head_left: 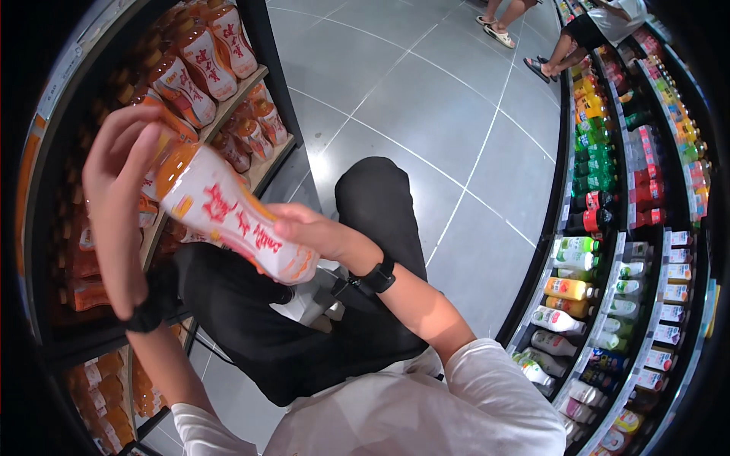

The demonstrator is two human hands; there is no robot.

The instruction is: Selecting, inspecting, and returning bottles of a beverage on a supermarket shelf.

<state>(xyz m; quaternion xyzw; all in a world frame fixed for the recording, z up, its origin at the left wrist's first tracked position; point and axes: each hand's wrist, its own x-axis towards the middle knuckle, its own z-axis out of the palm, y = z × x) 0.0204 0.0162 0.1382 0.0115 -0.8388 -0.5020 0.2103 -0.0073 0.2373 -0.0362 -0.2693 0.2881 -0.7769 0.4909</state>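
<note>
A drink bottle (228,209) with orange contents and a white sleeve with red print lies slantwise in front of my lap, its neck toward the upper left. My right hand (315,232) grips its lower part, thumb along the label. At the other end, my left hand (114,163) has its fingers curled round the neck and cap; the cap itself is hidden behind them. Just beyond that hand, similar bottles (205,64) stand in rows on a wooden shelf (236,99).
My bent knees (376,201) rise between the dark-framed shelf unit and the grey tiled floor (426,99). Along the right runs a curved rack of coloured drinks (593,167). Another person (593,34) is beside it at the far end, with another person's feet (498,34) nearby.
</note>
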